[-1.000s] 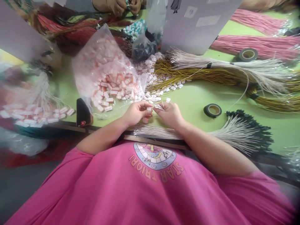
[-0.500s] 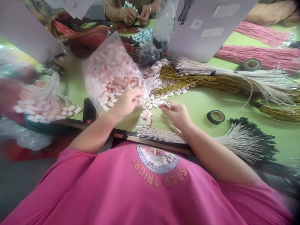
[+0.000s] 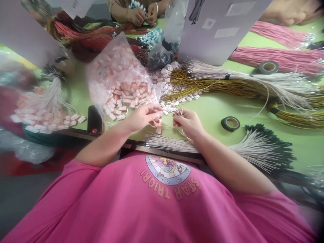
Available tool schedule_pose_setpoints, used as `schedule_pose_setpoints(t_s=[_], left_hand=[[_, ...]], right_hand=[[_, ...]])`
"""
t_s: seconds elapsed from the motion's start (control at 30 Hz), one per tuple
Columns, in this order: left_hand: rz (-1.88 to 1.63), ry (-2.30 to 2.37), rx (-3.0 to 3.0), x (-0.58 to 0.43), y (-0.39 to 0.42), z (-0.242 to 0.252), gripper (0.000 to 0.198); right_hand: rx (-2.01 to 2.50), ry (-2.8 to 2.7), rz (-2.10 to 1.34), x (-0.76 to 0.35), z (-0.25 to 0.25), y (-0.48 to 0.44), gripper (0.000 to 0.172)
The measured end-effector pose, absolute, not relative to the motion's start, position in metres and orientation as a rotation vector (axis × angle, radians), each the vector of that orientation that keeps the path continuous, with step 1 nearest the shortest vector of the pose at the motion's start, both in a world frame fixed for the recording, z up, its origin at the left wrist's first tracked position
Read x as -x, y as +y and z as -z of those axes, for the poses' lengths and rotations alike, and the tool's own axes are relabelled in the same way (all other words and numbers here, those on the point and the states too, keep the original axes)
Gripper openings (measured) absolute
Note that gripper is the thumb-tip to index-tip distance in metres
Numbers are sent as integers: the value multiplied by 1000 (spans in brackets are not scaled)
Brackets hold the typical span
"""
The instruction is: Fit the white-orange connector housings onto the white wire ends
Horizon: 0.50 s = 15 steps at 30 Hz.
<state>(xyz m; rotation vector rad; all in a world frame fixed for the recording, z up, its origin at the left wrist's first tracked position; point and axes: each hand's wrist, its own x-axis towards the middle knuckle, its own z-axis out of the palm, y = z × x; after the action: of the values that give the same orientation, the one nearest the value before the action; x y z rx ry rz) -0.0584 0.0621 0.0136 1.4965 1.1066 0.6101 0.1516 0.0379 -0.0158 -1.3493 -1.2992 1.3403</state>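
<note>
My left hand (image 3: 143, 118) is closed in a pinch, thumb and fingers around a small pale piece that looks like a connector housing, partly hidden by the fingers. A few orange-and-white connector housings (image 3: 159, 128) lie just under its fingertips. Facing it, my right hand (image 3: 188, 123) is closed on several thin white wires, whose tips poke up above the fingers. A bundle of white wires (image 3: 169, 143) lies along the table edge under my right wrist. Beyond my left hand, a clear plastic bag (image 3: 111, 60) spills a pile of orange-and-white housings (image 3: 129, 96).
White connectors (image 3: 168, 86) lie beside yellow wires (image 3: 202, 82). Black tape rolls (image 3: 230, 124) sit on the right, near white wires with dark green ends (image 3: 273, 145). A phone (image 3: 95, 118) lies left. Across the table, another person's hands (image 3: 141, 15) hold blue-and-white pieces.
My left hand has moved from the pile of housings toward my right hand, its fingers now pinched. My right hand stays closed on the wires. The whole view has shifted slightly.
</note>
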Motion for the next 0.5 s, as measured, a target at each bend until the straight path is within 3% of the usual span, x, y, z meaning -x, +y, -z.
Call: schedule_pose_setpoints(t_s=[0.17,0.5], left_hand=[[-673,941,-978,37,51,7,25],[-760,852,-916,32,53,17,29]], right_hand=[[1356,-1381,-1279,-153,15,38,8],[1428,-1477,-1341,-151,17,38,19]])
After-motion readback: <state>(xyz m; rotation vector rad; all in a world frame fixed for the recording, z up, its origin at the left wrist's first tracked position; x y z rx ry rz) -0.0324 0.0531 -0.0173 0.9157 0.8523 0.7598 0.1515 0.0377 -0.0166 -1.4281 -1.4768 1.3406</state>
